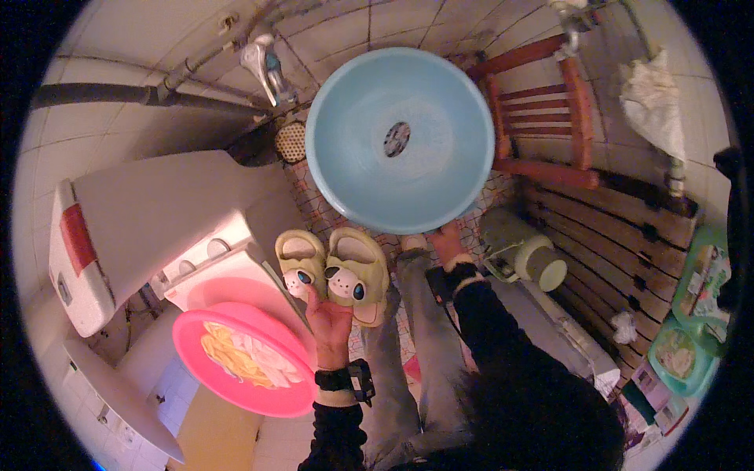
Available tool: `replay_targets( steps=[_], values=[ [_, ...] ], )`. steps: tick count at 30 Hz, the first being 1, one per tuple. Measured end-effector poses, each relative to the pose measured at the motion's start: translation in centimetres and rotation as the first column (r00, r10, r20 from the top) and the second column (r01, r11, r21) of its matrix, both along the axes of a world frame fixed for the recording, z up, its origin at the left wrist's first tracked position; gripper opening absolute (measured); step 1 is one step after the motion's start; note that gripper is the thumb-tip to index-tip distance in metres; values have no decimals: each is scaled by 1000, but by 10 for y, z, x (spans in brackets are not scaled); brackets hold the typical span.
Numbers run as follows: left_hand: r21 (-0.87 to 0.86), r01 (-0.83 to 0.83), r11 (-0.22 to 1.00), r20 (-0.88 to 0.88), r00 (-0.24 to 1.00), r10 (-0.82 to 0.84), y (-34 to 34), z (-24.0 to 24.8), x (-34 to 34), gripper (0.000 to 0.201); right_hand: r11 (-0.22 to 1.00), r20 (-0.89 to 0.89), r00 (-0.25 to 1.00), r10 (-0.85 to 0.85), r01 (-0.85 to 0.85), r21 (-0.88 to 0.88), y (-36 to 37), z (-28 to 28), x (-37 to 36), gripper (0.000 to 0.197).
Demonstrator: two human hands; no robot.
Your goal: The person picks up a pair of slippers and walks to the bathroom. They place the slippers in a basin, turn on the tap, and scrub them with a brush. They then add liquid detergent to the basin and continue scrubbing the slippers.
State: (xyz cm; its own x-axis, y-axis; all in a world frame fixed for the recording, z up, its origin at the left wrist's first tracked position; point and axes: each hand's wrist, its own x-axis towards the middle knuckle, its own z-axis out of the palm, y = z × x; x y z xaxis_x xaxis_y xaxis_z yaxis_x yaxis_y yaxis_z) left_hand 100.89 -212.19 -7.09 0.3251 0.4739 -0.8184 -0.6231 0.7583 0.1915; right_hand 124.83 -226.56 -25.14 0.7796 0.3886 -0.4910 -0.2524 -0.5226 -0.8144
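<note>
Just below the middle of the view, the left hand (330,326) holds a pair of pale green slippers (338,271) with cartoon animal faces; its fingers are curled shut into the heels, one finger showing up between the two, so both slippers hang side by side from that single grip. Their toe ends point toward twelve o'clock and their long axes run roughly along the twelve-to-six line, tilted a little toward one o'clock. The light blue basin (399,137) lies straight on from those toes, at about one o'clock from the left hand, tipped so its round inside and the dark patch at its middle face the camera. The right hand (448,239) grips the basin's lower rim at about five o'clock on the bowl, fingers closed over the edge; how far they wrap behind cannot be seen. The slippers' toes are near the basin's lower rim but apart from it, and the left hand is the one carrying them, while the right hand is the one touching the basin. At eight o'clock from the left hand sits a pink tub (243,357) holding pale cloth, resting on a white washing machine (157,212). A red wooden chair (550,110) stands at two o'clock beyond the basin.
</note>
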Motion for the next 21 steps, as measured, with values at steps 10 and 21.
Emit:
replay_targets(
  steps=[10, 21],
  values=[
    [92, 9, 996, 119, 993, -20, 2, 50, 9, 48, 985, 890, 435, -133, 159, 70, -1, 242, 155, 46],
    [68, 3, 998, 82, 997, -9, -14, 81, 15, 46, 909, 443, 797, -410, 400, 121, 0, 221, 155, 24]
  ],
)
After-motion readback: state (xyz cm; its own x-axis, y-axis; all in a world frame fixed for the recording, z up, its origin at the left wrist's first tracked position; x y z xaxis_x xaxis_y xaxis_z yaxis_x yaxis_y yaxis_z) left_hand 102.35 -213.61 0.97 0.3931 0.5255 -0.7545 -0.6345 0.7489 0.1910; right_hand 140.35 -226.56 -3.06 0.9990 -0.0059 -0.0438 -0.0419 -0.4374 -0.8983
